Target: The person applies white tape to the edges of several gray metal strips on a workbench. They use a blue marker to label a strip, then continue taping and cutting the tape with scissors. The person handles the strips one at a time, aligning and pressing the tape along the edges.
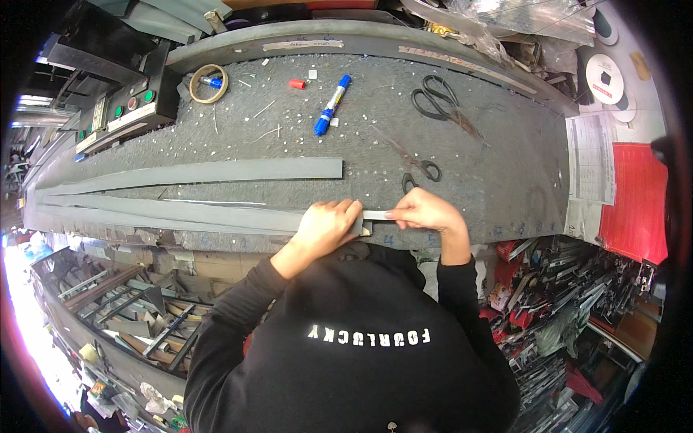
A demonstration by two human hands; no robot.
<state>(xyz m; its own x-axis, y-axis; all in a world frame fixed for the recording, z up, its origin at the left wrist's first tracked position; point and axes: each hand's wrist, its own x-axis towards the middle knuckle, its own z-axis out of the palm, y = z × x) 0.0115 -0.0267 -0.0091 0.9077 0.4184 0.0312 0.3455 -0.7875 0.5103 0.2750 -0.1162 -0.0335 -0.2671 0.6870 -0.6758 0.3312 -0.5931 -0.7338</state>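
Note:
Several long grey strips [216, 216] lie along the near edge of the workbench. My left hand [326, 226] is closed over their right end, fingers bent on top and pressing them together. From beside that hand a narrow whitish strip [375, 215] runs to the right. My right hand [427, 216] pinches its free end between thumb and fingertips. Another grey strip [289, 169] lies apart, farther back on the bench. Small scissors [417, 170] with black handles rest just beyond my right hand. The undersides of both hands are hidden.
Larger scissors [444, 103], a blue marker [333, 106], a red cap [297, 84] and a tape roll [193, 89] lie toward the back among scraps. A control box with buttons [119, 119] stands at left. A raised metal rail [361, 45] borders the far side.

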